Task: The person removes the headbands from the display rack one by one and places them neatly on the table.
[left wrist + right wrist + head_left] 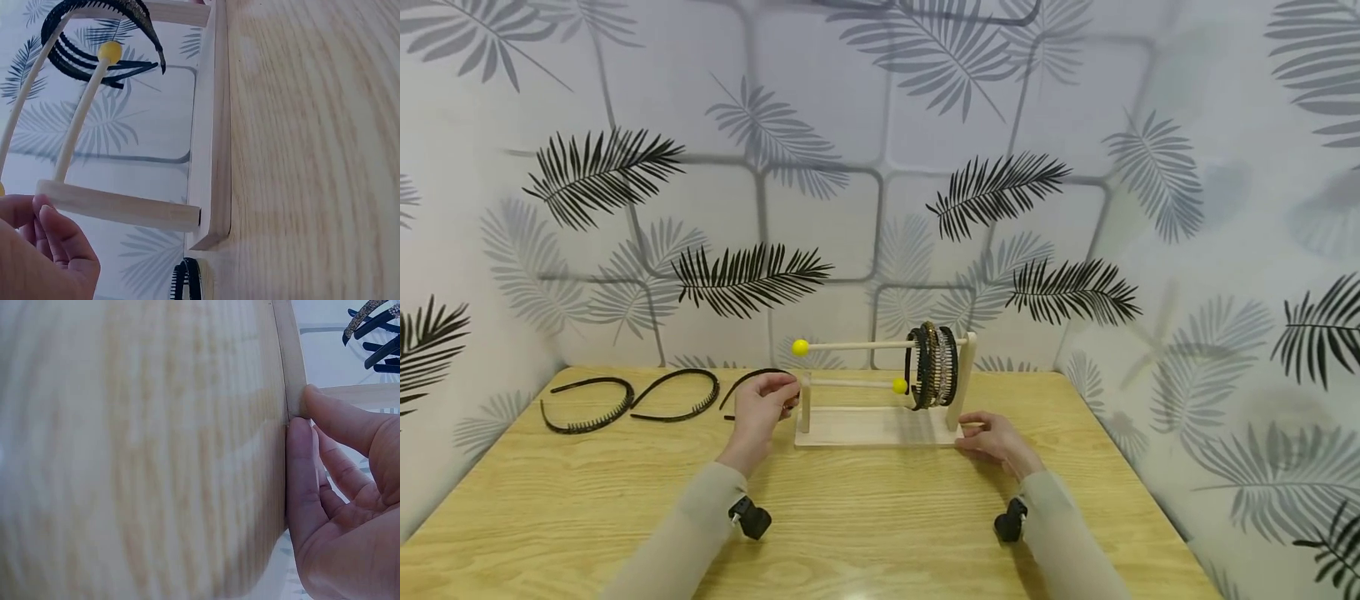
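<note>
A pale wooden headband stand (pixel 865 427) sits on the table, with two rods tipped by yellow balls (pixel 801 347). Several headbands (pixel 934 367), dark, brownish and silvery, hang together at the right end of its rods. My left hand (pixel 762 408) pinches the top of the stand's short left post (pixel 119 206) between thumb and fingers. At the other end, my right hand (pixel 1000 442) grips the corner of the base; in the right wrist view the thumb (pixel 344 422) lies on the base and a finger is against its end. The remaining fingers are partly hidden.
To the left on the wooden table (pixel 865 517) lie two black toothed headbands (pixel 591 423), and another black headband (pixel 741 383) is partly behind my left hand. A leaf-patterned wall (pixel 850 217) rises directly behind the table and along both sides.
</note>
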The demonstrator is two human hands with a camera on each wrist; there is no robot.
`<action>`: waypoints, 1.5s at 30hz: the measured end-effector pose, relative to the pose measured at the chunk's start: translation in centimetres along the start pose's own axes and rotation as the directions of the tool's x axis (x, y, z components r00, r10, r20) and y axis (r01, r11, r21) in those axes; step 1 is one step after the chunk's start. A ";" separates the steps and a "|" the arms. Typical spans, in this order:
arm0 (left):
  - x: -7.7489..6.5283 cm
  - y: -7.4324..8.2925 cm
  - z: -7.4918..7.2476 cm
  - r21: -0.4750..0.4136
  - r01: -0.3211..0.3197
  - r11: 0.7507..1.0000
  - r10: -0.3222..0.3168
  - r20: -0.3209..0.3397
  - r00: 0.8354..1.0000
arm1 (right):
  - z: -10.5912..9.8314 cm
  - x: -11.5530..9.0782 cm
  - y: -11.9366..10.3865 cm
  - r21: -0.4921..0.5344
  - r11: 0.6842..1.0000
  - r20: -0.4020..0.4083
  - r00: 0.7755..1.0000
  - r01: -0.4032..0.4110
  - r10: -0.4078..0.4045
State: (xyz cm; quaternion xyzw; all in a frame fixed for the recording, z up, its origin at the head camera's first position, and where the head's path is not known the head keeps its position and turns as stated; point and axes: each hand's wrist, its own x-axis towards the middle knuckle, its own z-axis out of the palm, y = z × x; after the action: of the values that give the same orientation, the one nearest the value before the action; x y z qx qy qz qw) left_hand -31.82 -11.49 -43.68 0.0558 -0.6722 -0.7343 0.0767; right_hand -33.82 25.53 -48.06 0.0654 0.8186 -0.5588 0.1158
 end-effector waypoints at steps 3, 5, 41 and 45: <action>-0.4 -0.1 0.5 -0.006 -0.007 1.000 0.007 -0.020 1.000 | -0.1 0.0 0.2 0.007 1.000 0.002 1.000 -0.006 0.006; -0.7 -0.1 0.8 0.004 -0.014 1.000 0.014 -0.019 1.000 | -0.1 0.0 0.4 0.008 1.000 0.006 1.000 -0.007 0.007; -2.5 -1.7 7.7 -0.080 -0.243 0.967 0.250 0.104 0.963 | -0.1 0.2 0.7 -0.011 1.000 -0.004 1.000 0.026 -0.026; -2.5 -2.1 8.5 -0.067 -0.242 0.968 0.249 0.146 0.957 | -0.2 0.1 0.5 -0.025 1.000 -0.009 1.000 0.019 -0.020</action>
State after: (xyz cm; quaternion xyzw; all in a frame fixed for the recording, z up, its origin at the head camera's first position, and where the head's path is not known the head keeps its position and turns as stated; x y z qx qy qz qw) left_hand -31.05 -2.49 -45.01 -0.0867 -0.6599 -0.7371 0.1165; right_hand -33.84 25.92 -48.45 0.0587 0.8266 -0.5494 0.1073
